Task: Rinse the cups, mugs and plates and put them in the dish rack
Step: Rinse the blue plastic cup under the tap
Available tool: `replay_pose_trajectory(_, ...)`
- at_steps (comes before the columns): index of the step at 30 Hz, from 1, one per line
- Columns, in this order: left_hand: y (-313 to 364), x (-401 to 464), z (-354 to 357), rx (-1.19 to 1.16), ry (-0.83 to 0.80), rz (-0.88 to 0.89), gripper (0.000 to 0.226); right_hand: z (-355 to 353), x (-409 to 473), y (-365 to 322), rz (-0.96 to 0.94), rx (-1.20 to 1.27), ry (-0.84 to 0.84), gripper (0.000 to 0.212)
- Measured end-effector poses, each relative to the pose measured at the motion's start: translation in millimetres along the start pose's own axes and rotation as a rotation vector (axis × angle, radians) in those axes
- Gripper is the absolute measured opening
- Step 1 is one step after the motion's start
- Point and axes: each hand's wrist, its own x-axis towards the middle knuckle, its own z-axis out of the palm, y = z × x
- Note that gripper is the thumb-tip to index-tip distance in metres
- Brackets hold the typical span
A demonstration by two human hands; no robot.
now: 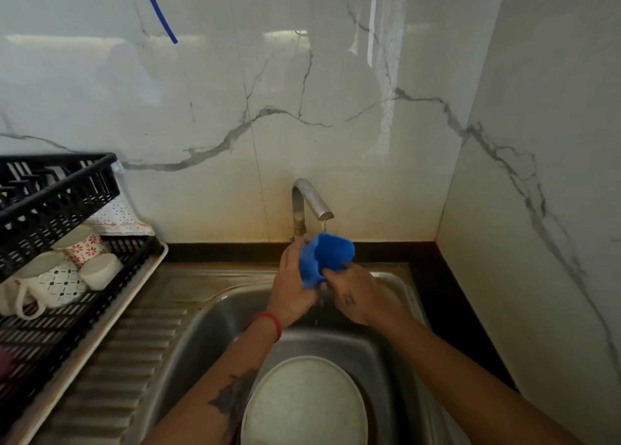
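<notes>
One camera sat on the person's head, looking forward and steeply down over the sink toward the marble wall behind the tap. It stood close: both forearms reached in from the bottom edge, and the dish rack was cut off at left. No second view existed.

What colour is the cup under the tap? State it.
Bright blue. The cup, gripped by both hands beneath the faucet, shows best in the head view.

both hands hold blue cup under running tap, plate in sink.
</notes>
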Motion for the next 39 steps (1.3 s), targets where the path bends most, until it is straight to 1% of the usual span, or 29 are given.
replay_pose_trajectory(1, 0, -3, 0, -0.216, -0.017, -0.175, 0.094, -1, -1, 0, 0.078, 0.061, 0.005, 0.029)
replay_pose_trajectory(2, -1, -7, -1, -0.455, -0.037, -0.384, 0.092, -3, -2, 1, 0.144, 0.102, 0.011, 0.032)
replay_pose_trajectory(3, -2, -11, -1, -0.699, -0.07, -0.574, 0.081, -5, -1, 0, 0.192, 0.136, 0.012, 0.032)
replay_pose_trajectory(4, -2, -15, 1, -0.914, -0.108, -0.711, 0.07, -7, 0, -2, 0.214, 0.175, 0.009, 0.032)
replay_pose_trajectory(5, 1, -16, 3, -1.074, -0.143, -0.779, 0.062, -8, 1, -8, 0.209, 0.213, -0.005, 0.03)
replay_pose_trajectory(6, 3, -15, 5, -1.188, -0.145, -0.788, 0.068, -8, 2, -17, 0.173, 0.244, -0.017, 0.029)
replay_pose_trajectory(8, 9, -8, 7, -1.295, -0.061, -0.78, 0.071, -6, 1, -33, 0.062, 0.269, -0.013, 0.027)
replay_pose_trajectory(10, 13, -2, 5, -1.283, 0.024, -0.785, 0.063, -8, -1, -36, -0.019, 0.216, -0.008, 0.03)
replay_pose_trajectory(12, 12, -1, 0, -1.272, 0.034, -0.791, 0.056, -15, -1, -24, -0.081, 0.03, -0.077, 0.032)
replay_pose_trajectory(13, 11, -2, 0, -1.281, 0.016, -0.796, 0.058, -18, 0, -16, -0.096, -0.059, -0.134, 0.035)
replay_pose_trajectory(15, 11, -4, 2, -1.306, -0.008, -0.812, 0.067, -23, 4, -8, -0.061, -0.085, -0.215, 0.039)
replay_pose_trajectory(17, 12, -3, 4, -1.348, 0.009, -0.827, 0.07, -23, 11, -13, 0.0, 0.01, -0.203, 0.033)
replay_pose_trajectory(20, 9, -1, -1, -1.354, 0.018, -0.83, 0.065, -11, 12, -34, 0.103, 0.385, -0.179, 0.029)
replay_pose_trajectory(21, 7, 0, -3, -1.335, 0.002, -0.824, 0.064, -8, 10, -38, 0.082, 0.438, -0.161, 0.028)
replay_pose_trajectory(23, 3, -1, -7, -1.304, -0.039, -0.819, 0.06, -11, 3, -32, -0.017, 0.35, -0.15, 0.025)
replay_pose_trajectory(24, 2, -1, -9, -1.298, -0.054, -0.816, 0.057, -15, 1, -22, -0.078, 0.24, -0.158, 0.026)
replay_pose_trajectory(26, 2, -3, -10, -1.304, -0.072, -0.796, 0.054, -23, 2, -5, -0.177, -0.073, -0.173, 0.035)
replay_pose_trajectory(27, 3, -3, -9, -1.309, -0.074, -0.789, 0.054, -24, 3, -2, -0.182, -0.168, -0.155, 0.038)
replay_pose_trajectory(28, 3, -2, -9, -1.307, -0.068, -0.789, 0.055, -23, 4, -5, -0.148, -0.175, -0.124, 0.038)
replay_pose_trajectory(29, 3, -1, -8, -1.301, -0.057, -0.793, 0.056, -20, 6, -12, -0.108, -0.121, -0.109, 0.035)
replay_pose_trajectory(30, 4, 0, -8, -1.293, -0.046, -0.8, 0.056, -17, 6, -18, -0.046, 0.034, -0.119, 0.031)
replay_pose_trajectory(31, 5, 0, -8, -1.281, -0.037, -0.801, 0.056, -16, 6, -25, 0.019, 0.276, -0.153, 0.025)
replay_pose_trajectory(32, 6, 1, -9, -1.255, -0.031, -0.794, 0.057, -16, 5, -28, 0.05, 0.468, -0.191, 0.021)
replay_pose_trajectory(33, 7, 1, -11, -1.217, -0.032, -0.783, 0.058, -19, 3, -27, 0.025, 0.522, -0.22, 0.022)
replay_pose_trajectory(34, 7, 2, -13, -1.172, -0.038, -0.774, 0.06, -22, 2, -22, -0.034, 0.427, -0.238, 0.025)
replay_pose_trajectory(36, 8, 2, -17, -1.122, -0.054, -0.758, 0.063, -25, 3, -6, -0.199, 0.043, -0.227, 0.035)
replay_pose_trajectory(37, 9, 2, -18, -1.137, -0.052, -0.751, 0.064, -25, 6, -1, -0.25, -0.112, -0.209, 0.039)
replay_pose_trajectory(38, 9, 1, -17, -1.179, -0.043, -0.744, 0.064, -26, 8, 2, -0.268, -0.201, -0.179, 0.038)
replay_pose_trajectory(39, 9, 0, -16, -1.238, -0.034, -0.732, 0.065, -26, 11, -1, -0.256, -0.211, -0.121, 0.033)
